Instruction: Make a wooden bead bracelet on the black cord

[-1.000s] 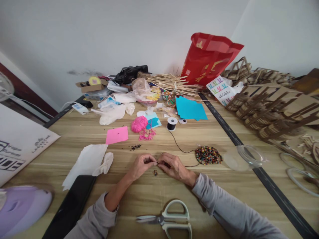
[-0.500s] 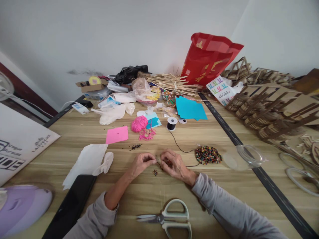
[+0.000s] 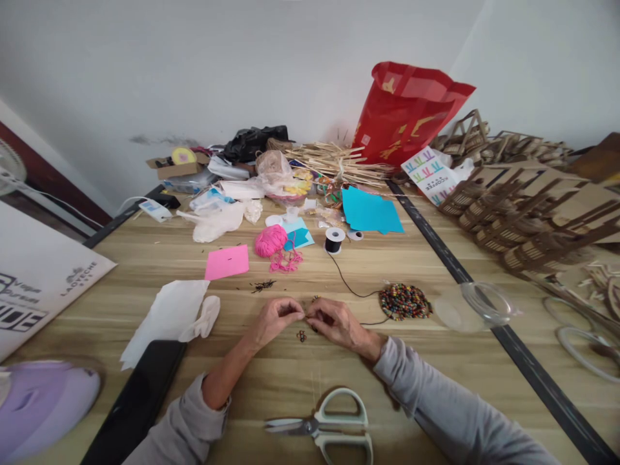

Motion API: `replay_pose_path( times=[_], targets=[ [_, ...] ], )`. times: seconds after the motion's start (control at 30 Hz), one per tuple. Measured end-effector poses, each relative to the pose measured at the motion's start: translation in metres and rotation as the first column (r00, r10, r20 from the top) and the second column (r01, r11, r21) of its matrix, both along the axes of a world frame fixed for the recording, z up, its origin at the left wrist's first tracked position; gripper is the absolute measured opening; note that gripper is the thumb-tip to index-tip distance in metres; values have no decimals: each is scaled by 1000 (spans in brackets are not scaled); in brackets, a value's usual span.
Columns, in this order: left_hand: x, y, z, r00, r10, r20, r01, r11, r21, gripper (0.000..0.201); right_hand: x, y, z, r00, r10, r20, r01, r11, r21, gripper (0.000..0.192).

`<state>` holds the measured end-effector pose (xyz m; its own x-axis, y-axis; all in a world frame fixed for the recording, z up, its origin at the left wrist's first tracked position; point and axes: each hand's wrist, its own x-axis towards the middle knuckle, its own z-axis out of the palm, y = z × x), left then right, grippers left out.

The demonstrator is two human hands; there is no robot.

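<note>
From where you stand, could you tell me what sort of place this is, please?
Probably a home craft table: a pile of coloured beads, a spool of black cord, pink yarn and scissors lie on it.

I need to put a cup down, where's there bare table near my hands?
Bare wood lies between the pink paper and the black thread spool, and right of the scissors. Crowded: the far edge by the red bag, and the bead pile.
</note>
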<state>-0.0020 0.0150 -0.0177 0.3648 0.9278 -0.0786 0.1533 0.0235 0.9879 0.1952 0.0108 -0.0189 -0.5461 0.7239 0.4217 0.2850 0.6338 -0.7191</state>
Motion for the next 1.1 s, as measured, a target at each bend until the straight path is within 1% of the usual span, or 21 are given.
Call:
replay_pose_path(
  times=[0.23,0.43,0.57,0.8,0.97,1.1],
  targets=[
    [0,-2,1,999,4,-35,-2,999,35,18,-2,1,4,1000,17,-16,-16,999,40,16],
    [0,-4,4,994,-3,-106,11,997,70,13,-1,1,5,999,37,-23,-36,999,31,18],
    [-1,-5,6,992,-2,-126,13,996,86,11,-1,2,4,999,40,-27,-40,999,22,16],
    [-1,-5,1,991,2,-135,13,994,106,11,-1,1,5,998,45,-36,-45,999,18,14],
    [-2,-7,1,986,9,-165,13,992,129,11,1,4,0,1000,-14,-28,13,1000,-5,15],
    [-6,-9,6,966,-6,-260,58,979,194,8,2,6,-4,996,-72,-50,70,997,-33,14]
  ],
)
